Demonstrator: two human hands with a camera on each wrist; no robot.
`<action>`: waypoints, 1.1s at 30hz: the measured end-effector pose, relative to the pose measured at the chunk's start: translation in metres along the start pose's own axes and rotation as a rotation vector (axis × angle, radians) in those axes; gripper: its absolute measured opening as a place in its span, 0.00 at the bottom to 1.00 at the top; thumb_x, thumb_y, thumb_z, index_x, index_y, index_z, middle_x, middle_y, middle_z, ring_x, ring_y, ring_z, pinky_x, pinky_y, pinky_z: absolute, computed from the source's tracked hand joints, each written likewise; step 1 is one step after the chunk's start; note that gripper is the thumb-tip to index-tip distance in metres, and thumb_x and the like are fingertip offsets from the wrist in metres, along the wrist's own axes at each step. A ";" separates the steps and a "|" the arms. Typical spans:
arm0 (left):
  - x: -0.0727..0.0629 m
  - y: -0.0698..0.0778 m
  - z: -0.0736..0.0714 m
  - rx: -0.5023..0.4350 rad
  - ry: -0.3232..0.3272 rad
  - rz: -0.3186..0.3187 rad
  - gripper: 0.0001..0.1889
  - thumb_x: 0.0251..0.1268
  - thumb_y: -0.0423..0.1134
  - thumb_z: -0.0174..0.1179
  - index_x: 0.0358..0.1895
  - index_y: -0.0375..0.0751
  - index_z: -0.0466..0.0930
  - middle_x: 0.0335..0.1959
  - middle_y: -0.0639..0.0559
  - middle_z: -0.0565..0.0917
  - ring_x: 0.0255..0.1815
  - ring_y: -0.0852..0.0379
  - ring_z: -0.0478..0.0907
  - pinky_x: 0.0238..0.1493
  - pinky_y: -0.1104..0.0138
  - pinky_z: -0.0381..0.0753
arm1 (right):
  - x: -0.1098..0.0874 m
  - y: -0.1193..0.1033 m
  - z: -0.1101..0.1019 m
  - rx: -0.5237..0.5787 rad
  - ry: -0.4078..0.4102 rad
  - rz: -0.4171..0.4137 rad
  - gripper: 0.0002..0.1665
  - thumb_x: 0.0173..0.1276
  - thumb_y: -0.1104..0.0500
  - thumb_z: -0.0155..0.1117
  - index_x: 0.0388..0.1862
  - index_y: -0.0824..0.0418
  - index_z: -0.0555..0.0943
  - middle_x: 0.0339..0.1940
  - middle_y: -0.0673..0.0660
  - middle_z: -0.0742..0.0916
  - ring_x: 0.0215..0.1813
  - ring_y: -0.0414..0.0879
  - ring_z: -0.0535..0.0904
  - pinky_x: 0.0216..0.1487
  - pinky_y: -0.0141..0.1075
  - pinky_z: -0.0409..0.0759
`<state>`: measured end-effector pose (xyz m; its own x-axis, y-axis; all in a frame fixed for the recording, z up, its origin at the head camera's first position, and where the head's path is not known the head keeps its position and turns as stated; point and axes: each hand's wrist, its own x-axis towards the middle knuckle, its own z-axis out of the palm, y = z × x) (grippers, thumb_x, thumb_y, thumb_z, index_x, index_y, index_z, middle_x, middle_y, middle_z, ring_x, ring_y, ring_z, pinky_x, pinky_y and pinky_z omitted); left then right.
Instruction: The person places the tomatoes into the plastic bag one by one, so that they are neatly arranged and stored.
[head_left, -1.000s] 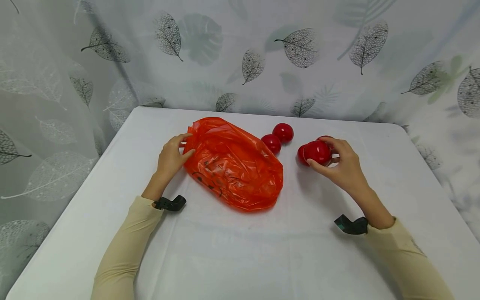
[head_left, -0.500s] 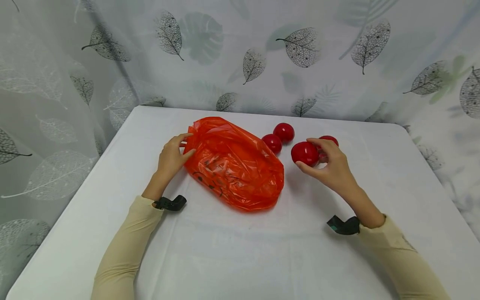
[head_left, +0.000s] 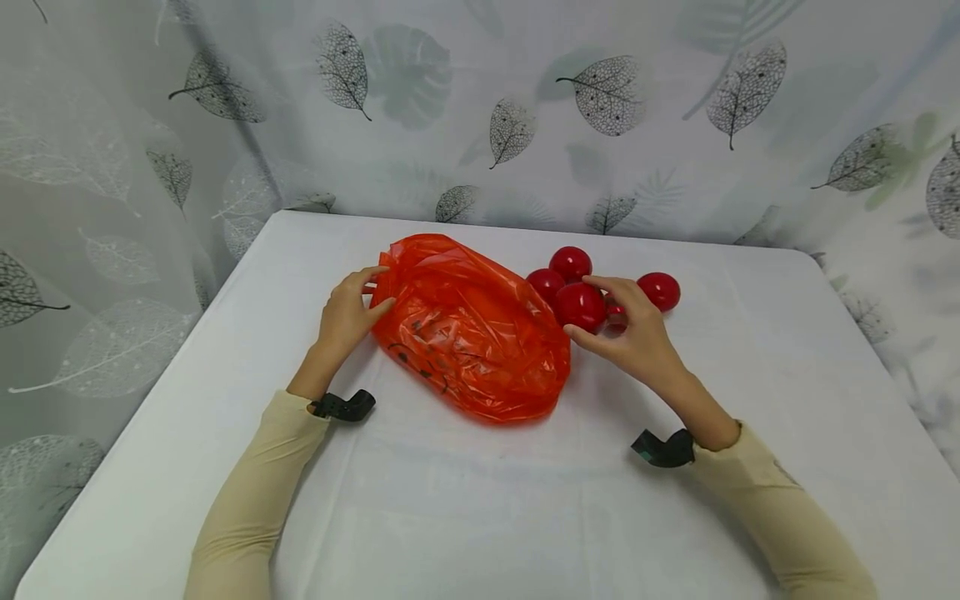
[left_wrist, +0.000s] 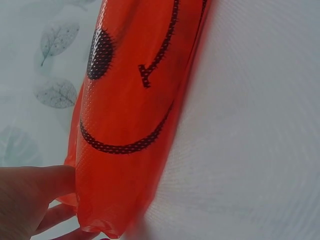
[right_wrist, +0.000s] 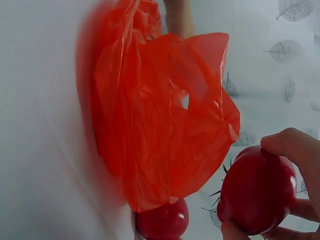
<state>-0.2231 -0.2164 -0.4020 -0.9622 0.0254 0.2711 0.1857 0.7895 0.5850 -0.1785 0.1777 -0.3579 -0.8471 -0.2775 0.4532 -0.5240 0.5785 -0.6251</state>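
A crinkled red plastic bag (head_left: 465,333) with a black printed face lies on the white table. My left hand (head_left: 348,312) holds its left end; in the left wrist view the thumb (left_wrist: 60,181) is at the bag's edge and the other fingers reach behind it. My right hand (head_left: 633,329) grips a glossy red tomato (right_wrist: 258,190) between thumb and fingers, close to the bag's right end. Two tomatoes, one farther back (head_left: 571,262) and one against the bag (head_left: 545,284), sit beyond the held one. Another red tomato (head_left: 616,316) shows partly behind the right hand's fingers.
One more tomato (head_left: 659,292) rests to the right, past the right hand. The white cloth-covered table (head_left: 465,517) ends at a leaf-printed curtain (head_left: 480,100) behind and at the sides. Dark wrist mounts sit on the left wrist (head_left: 345,406) and right wrist (head_left: 664,449).
My right hand has carried the tomato leftward, from the right-hand cluster to the bag's right end. The left hand and the bag have stayed in place.
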 end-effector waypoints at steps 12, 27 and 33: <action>0.000 0.002 0.000 -0.039 0.008 0.028 0.26 0.62 0.34 0.65 0.64 0.36 0.73 0.54 0.34 0.79 0.53 0.38 0.78 0.52 0.47 0.81 | 0.006 -0.009 0.013 0.096 -0.058 -0.019 0.41 0.51 0.63 0.78 0.65 0.61 0.73 0.61 0.60 0.78 0.57 0.50 0.74 0.45 0.22 0.78; 0.003 0.002 -0.001 -0.074 -0.003 0.026 0.24 0.63 0.30 0.60 0.64 0.35 0.73 0.56 0.34 0.78 0.54 0.39 0.78 0.51 0.49 0.82 | 0.002 -0.005 0.030 0.129 -0.243 0.001 0.42 0.52 0.61 0.78 0.67 0.63 0.71 0.62 0.61 0.77 0.59 0.54 0.75 0.47 0.49 0.85; 0.001 0.001 -0.003 -0.070 -0.004 0.020 0.24 0.63 0.29 0.59 0.64 0.35 0.73 0.56 0.34 0.78 0.54 0.38 0.78 0.50 0.49 0.82 | 0.001 -0.001 0.033 0.085 -0.321 0.002 0.41 0.53 0.60 0.77 0.66 0.65 0.71 0.62 0.63 0.77 0.57 0.54 0.75 0.49 0.48 0.85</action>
<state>-0.2233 -0.2169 -0.3989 -0.9590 0.0438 0.2800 0.2184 0.7441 0.6314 -0.1813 0.1509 -0.3778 -0.8261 -0.5113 0.2370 -0.5161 0.5174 -0.6825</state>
